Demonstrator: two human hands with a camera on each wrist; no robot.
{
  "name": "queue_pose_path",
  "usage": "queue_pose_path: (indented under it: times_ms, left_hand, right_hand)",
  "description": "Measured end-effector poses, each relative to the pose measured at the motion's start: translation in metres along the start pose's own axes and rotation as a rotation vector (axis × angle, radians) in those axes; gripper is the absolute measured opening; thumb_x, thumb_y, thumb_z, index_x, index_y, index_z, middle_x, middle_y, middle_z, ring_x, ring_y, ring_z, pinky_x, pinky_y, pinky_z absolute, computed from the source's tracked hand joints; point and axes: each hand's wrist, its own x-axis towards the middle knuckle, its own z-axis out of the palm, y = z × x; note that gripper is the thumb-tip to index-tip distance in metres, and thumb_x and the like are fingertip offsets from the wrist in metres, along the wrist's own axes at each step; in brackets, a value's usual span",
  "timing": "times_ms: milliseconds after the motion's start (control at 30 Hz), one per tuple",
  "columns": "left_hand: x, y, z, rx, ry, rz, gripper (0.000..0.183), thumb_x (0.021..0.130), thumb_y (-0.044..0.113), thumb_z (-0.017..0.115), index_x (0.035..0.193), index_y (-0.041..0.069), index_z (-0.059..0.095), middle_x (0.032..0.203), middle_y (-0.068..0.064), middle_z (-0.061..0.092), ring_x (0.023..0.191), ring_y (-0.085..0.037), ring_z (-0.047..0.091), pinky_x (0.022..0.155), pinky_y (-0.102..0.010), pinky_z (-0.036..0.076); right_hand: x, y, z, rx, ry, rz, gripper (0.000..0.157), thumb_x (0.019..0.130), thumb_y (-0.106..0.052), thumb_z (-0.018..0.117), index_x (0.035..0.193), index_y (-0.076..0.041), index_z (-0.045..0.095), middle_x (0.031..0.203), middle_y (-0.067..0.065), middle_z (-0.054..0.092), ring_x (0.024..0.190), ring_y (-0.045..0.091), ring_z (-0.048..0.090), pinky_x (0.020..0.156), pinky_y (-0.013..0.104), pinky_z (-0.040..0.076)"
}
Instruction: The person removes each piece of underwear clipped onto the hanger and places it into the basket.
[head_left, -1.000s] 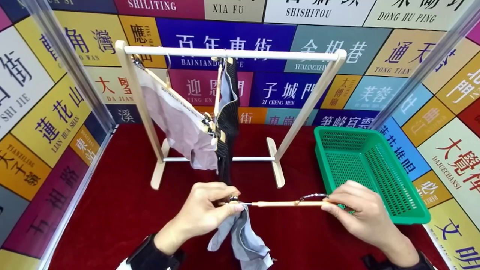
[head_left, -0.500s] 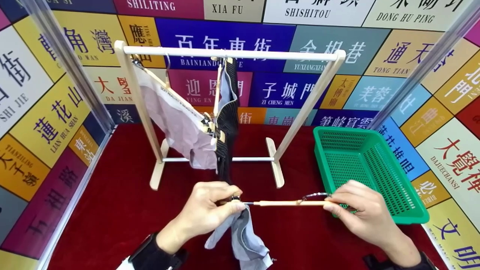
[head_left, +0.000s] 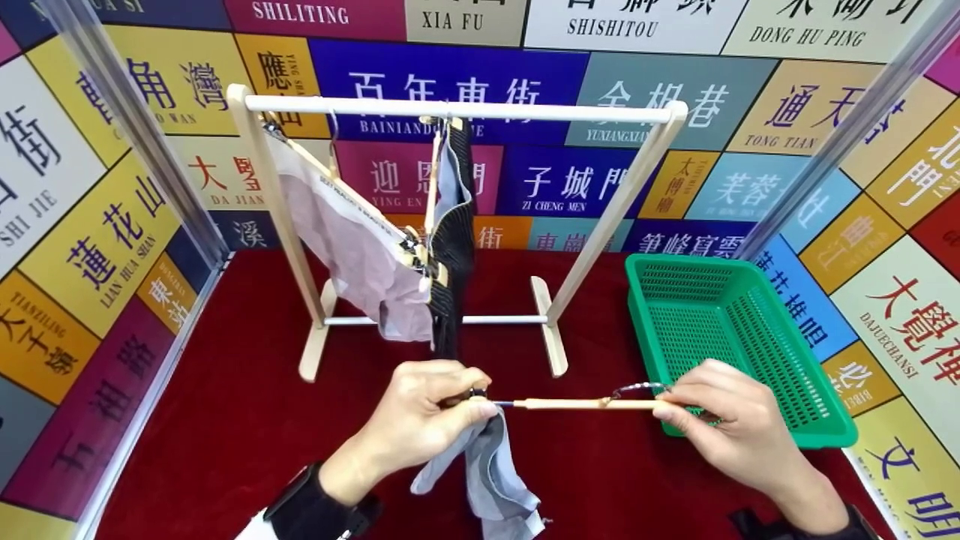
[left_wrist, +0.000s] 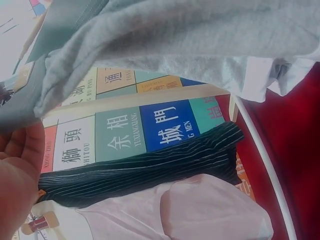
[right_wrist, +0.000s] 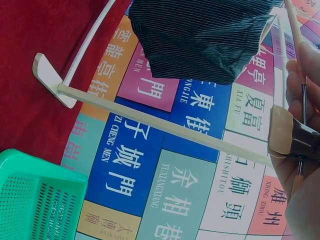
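Note:
In the head view my left hand [head_left: 420, 420] pinches the left end of a wooden clip hanger [head_left: 577, 404], at a small clip [head_left: 477, 392]. A light grey garment [head_left: 506, 480] hangs from that end and fills the top of the left wrist view. Thumb and fingers of my right hand [head_left: 731, 420] grip the other end of the bar, which lies level between the hands. The metal hook [head_left: 637, 388] leans toward the right fingers. In the right wrist view, a second clip [right_wrist: 281, 131] sits on the bar by the right hand.
Ahead stands a wooden clothes rack [head_left: 465, 109] holding a pale pink garment [head_left: 352, 247] and a black striped garment [head_left: 454, 225] on hangers. A green plastic basket [head_left: 637, 315] is at the right on the dark red cloth [head_left: 247, 420]. Lettered panels [head_left: 450, 75] wall the back and sides.
Both hands, with the hanger between them, have shifted slightly to the right. Their grips look the same, and the grey garment still hangs at the left end.

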Motion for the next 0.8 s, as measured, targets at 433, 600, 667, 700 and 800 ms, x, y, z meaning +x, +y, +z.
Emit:
queue_pose_path:
  times_ms: [433,600,667,700,800]
  left_hand:
    - [0.004,0.000,0.007,0.057,0.003,0.026,0.012,0.084,0.003,0.084,0.093,0.006,0.076,0.071,0.001,0.062,0.063,-0.004,0.052,0.055,-0.015,0.042]
    - [0.005,0.002,0.008,0.058,0.000,0.025,0.011,0.086,0.004,0.084,0.094,0.006,0.077,0.073,0.001,0.064,0.064,-0.005,0.054,0.057,-0.015,0.044]
    - [0.006,0.002,0.009,0.053,0.005,0.038,0.011,0.086,0.003,0.084,0.095,0.006,0.078,0.074,0.001,0.065,0.064,-0.005,0.055,0.057,-0.016,0.046]
    - [0.006,0.002,0.009,0.055,0.008,0.048,0.012,0.086,0.003,0.084,0.095,0.006,0.078,0.074,0.001,0.066,0.064,-0.006,0.056,0.058,-0.016,0.046]
    - [0.009,0.002,0.010,0.070,0.021,0.095,0.014,0.084,0.002,0.085,0.096,0.005,0.078,0.075,0.001,0.068,0.063,-0.008,0.058,0.057,-0.016,0.047]
  right_hand:
    - [-0.004,0.000,-0.007,-0.013,-0.003,0.016,0.030,0.098,-0.027,0.076,0.079,-0.003,0.077,0.073,0.002,0.067,0.069,0.013,0.053,0.060,0.015,0.036]
    - [-0.006,0.001,-0.009,-0.008,-0.004,0.014,0.030,0.098,-0.026,0.076,0.079,-0.003,0.077,0.073,0.002,0.066,0.072,0.011,0.053,0.059,0.014,0.035]
    - [-0.006,0.001,-0.010,-0.010,-0.004,0.015,0.030,0.098,-0.027,0.076,0.079,-0.003,0.077,0.073,0.002,0.066,0.072,0.010,0.053,0.059,0.013,0.035]
    - [-0.006,0.001,-0.010,-0.010,-0.004,0.016,0.030,0.098,-0.027,0.076,0.079,-0.003,0.077,0.073,0.002,0.066,0.071,0.011,0.053,0.059,0.013,0.035]
    - [-0.005,0.000,-0.012,-0.011,-0.007,0.025,0.030,0.098,-0.027,0.076,0.080,-0.003,0.077,0.073,0.002,0.067,0.071,0.012,0.053,0.060,0.013,0.036]
